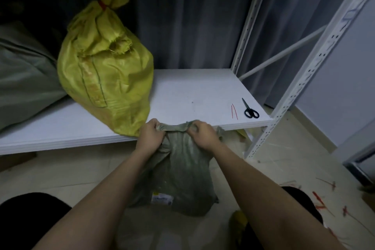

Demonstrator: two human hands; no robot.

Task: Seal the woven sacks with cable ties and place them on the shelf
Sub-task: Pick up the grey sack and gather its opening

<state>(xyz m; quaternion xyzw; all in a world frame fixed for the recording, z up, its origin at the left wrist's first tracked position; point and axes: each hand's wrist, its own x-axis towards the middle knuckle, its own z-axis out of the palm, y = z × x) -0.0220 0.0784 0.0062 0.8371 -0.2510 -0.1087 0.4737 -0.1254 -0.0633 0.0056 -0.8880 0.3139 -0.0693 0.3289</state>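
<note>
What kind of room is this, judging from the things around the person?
Probably a storage or packing room. A white metal shelf with slotted posts holds a tied yellow sack, scissors and red cable ties, and both hands grip a green sack on the floor.

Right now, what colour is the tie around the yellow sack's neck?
Red: the tie on the yellow sack, seen in the head view.

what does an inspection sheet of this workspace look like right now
surface: white shelf, bare at the middle
job's things: yellow sack on the shelf, tied with a red tie; green sack on the floor, untied; red cable ties on the shelf
clutter: scissors on the shelf; red ties strewn on the floor
grippers: left hand and right hand grip the green sack's mouth
cables: nothing seen
surroundings: curtain behind the shelf
</note>
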